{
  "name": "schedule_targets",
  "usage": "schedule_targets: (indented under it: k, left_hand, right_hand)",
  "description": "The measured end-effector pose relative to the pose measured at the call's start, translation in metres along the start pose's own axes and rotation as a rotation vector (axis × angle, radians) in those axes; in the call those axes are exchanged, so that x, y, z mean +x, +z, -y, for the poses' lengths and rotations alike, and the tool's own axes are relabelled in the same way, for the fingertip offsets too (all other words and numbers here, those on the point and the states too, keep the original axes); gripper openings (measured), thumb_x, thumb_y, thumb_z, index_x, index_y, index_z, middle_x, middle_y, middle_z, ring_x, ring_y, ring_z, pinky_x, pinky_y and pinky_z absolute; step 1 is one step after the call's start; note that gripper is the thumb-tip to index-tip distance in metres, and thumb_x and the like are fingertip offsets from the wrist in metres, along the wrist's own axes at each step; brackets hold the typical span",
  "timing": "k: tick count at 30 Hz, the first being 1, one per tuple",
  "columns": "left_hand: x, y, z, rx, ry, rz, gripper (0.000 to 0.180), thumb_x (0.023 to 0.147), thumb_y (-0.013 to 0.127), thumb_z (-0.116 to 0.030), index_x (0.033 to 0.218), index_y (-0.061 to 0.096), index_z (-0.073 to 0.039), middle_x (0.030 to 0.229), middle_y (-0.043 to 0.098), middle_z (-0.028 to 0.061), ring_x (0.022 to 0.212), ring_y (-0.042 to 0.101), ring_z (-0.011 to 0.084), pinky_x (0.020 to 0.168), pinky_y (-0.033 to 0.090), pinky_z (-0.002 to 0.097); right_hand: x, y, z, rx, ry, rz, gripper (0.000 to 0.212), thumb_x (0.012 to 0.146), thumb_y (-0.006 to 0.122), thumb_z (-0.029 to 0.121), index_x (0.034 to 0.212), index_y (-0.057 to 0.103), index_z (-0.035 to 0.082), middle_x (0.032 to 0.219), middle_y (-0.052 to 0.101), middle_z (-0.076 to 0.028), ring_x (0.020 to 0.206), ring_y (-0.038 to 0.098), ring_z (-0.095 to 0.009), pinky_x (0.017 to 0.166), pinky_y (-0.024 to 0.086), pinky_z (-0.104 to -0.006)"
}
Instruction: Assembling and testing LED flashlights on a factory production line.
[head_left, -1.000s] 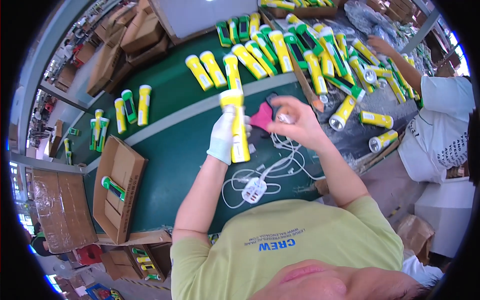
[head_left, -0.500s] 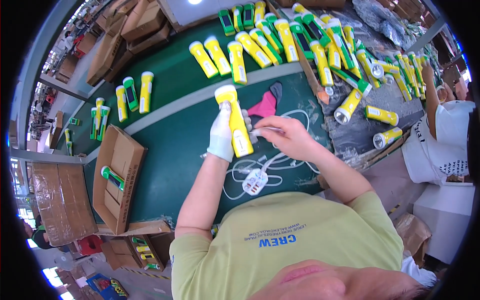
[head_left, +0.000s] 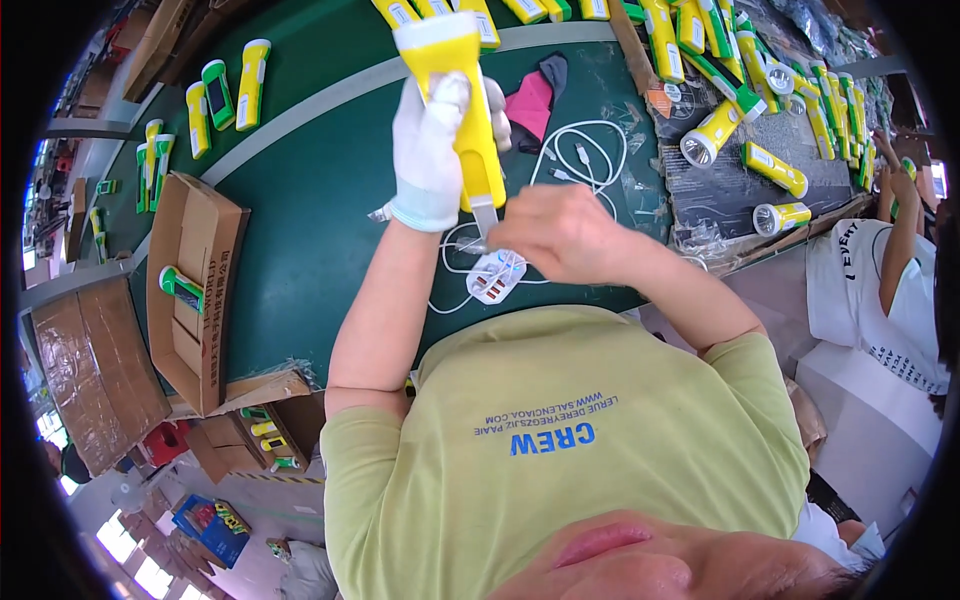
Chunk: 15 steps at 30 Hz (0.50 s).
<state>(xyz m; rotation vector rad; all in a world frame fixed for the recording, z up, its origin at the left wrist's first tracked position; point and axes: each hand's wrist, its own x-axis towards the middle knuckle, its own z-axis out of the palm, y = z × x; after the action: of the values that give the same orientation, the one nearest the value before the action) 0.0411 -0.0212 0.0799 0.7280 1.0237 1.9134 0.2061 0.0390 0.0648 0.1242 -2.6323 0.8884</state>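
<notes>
My left hand (head_left: 425,150), in a white glove, is wrapped round a yellow flashlight (head_left: 466,120) with a white head. The flashlight is held above the green table, its head pointing away from me. A pale flat strip (head_left: 485,216) shows at its tail end. My bare right hand (head_left: 560,232) is closed in a pinch close beside that tail. What its fingertips hold is hidden. Under them, a white USB charging hub (head_left: 496,277) sits on the table, with white cables (head_left: 597,183) looping off to the right.
A pink and grey cloth (head_left: 535,102) lies beyond my hands. At left stands an open cardboard box (head_left: 228,300) with a green flashlight (head_left: 181,288) in it. Several flashlights stand beyond the pale strip; more lie on the dark surface (head_left: 700,210) at right, near another person's arm (head_left: 900,225).
The flashlight in my left hand has come up closer to the view. My right hand has moved slightly left and down to its tail. The whole view has shifted.
</notes>
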Motion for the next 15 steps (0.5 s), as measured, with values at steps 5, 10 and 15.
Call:
schedule_targets:
  k: [5,10,15]
  left_hand:
    - [0.001,0.001,-0.004,-0.055,-0.161,0.001,0.025,0.1,0.043,-0.032,0.105,0.049,-0.009,0.087,0.059,0.0078,0.067,0.058,0.0144,0.061,0.051,0.0305]
    - [-0.005,0.0,0.019,0.053,-0.104,-0.079,0.035,0.098,0.049,-0.037,0.107,0.049,-0.003,0.085,0.06,0.0087,0.065,0.059,0.0137,0.058,0.05,0.0278]
    - [-0.01,-0.011,0.026,-0.171,-0.352,0.06,0.065,0.097,0.035,-0.059,0.127,0.047,-0.003,0.102,0.061,0.0111,0.085,0.062,0.0183,0.076,0.052,0.0322]
  right_hand:
    - [-0.019,0.013,0.008,0.24,0.058,-0.019,0.02,0.078,0.068,0.006,0.097,0.072,0.013,0.084,0.067,-0.005,0.076,0.066,-0.022,0.059,0.051,-0.0331]
    - [-0.012,0.013,0.012,0.87,0.394,-0.168,0.015,0.09,0.065,0.009,0.103,0.07,0.003,0.093,0.071,-0.006,0.079,0.068,-0.014,0.061,0.05,-0.0233]
    - [-0.001,-0.01,-0.023,1.269,0.727,-0.428,0.019,0.093,0.06,0.015,0.103,0.067,0.001,0.078,0.065,-0.003,0.064,0.055,-0.003,0.053,0.038,-0.0157]
